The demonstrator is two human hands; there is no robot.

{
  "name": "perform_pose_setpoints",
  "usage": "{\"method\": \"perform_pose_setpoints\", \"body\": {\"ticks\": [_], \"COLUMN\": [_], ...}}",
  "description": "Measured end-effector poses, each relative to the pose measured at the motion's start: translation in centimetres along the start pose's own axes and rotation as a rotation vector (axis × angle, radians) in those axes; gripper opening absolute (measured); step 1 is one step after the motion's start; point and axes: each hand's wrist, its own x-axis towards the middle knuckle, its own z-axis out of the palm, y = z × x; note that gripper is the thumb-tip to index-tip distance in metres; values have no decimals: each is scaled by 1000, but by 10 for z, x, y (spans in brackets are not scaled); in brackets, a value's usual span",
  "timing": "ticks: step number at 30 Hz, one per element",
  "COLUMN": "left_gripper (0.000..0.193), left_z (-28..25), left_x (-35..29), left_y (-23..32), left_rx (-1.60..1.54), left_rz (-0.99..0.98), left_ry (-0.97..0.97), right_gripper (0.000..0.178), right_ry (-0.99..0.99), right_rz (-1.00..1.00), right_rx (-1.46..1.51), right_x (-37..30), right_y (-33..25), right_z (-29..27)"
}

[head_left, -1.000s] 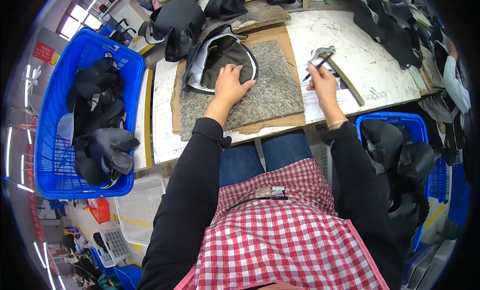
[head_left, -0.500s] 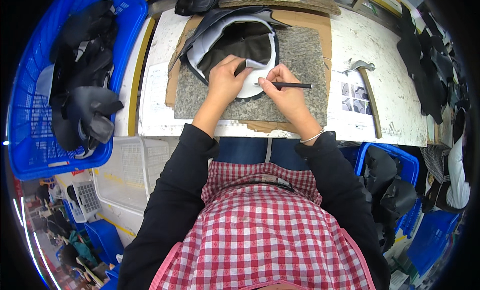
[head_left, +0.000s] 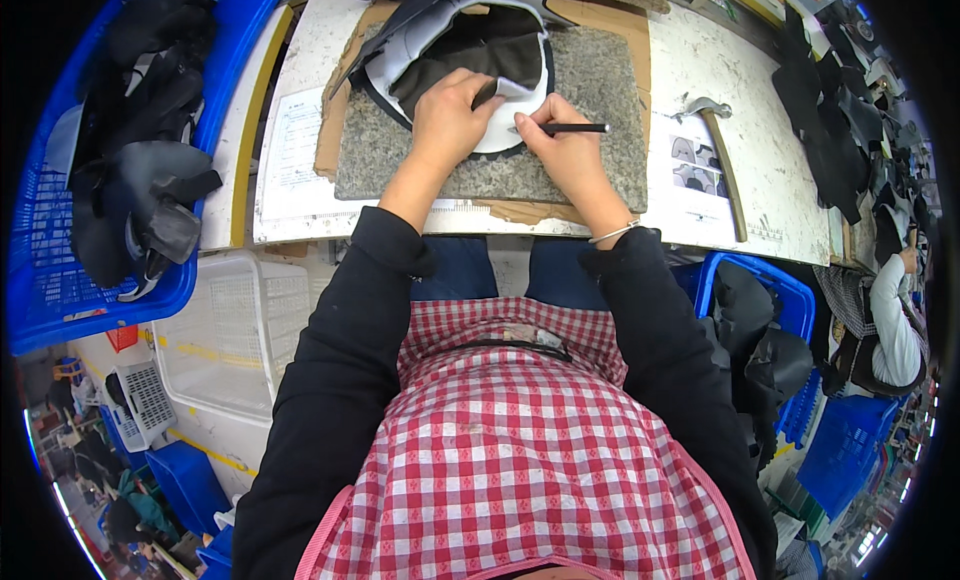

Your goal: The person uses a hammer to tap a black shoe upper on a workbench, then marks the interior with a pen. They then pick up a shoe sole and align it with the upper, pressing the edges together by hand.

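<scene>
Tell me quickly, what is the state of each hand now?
Left hand: closed, holding a fabric flap.
Right hand: closed, holding a black pen.

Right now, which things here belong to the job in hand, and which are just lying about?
In the job:
lined black piece, held by the left hand
black pen, in the right hand
stone slab beneath

Apparently lying about:
hammer
blue basket at left
white crate
</scene>
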Motion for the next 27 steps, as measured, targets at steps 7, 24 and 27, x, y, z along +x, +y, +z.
{"method": "perform_pose_setpoints", "body": {"ticks": [7,24,27], "left_gripper": [29,26,11], "left_z": [0,-87,-85], "left_x": [-2,71,141], "left_y": [-5,9,18], "left_rx": [-4,490,442], "left_rz": [23,-40,13], "left_ry": [-10,45,68], "right_gripper": [25,26,27], "right_ry": [-13,-40,-112], "right_rz": [20,83,86], "right_rx": [-24,311,334], "right_x": [3,-4,-3], "right_y": [-1,9,10], "right_z": [3,-18,-17]}}
